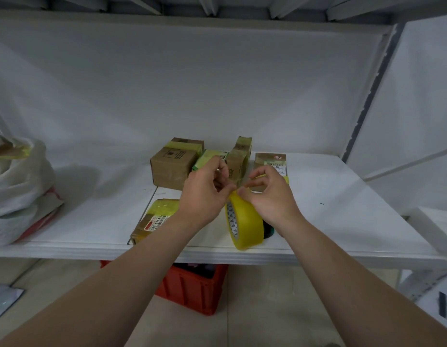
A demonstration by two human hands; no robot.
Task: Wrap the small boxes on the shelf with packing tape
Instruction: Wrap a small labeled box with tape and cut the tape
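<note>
A yellow roll of packing tape (245, 222) stands on edge near the front of the white shelf (342, 211). My left hand (207, 191) and my right hand (268, 194) meet at the top of the roll, and both pinch the loose end of the tape there. Behind my hands stand several small cardboard boxes with yellow tape on them: a large box (173, 164), a green-sided box (204, 159), a narrow upright box (238, 156) and a labelled box (272, 162). A flat taped box (152, 220) lies at the front, partly under my left forearm.
A white plastic bag (19, 186) with contents sits at the shelf's left end. A dark green object (268, 231) lies behind the roll. A red crate (194, 289) stands on the floor under the shelf. The shelf post (367, 96) rises at the right.
</note>
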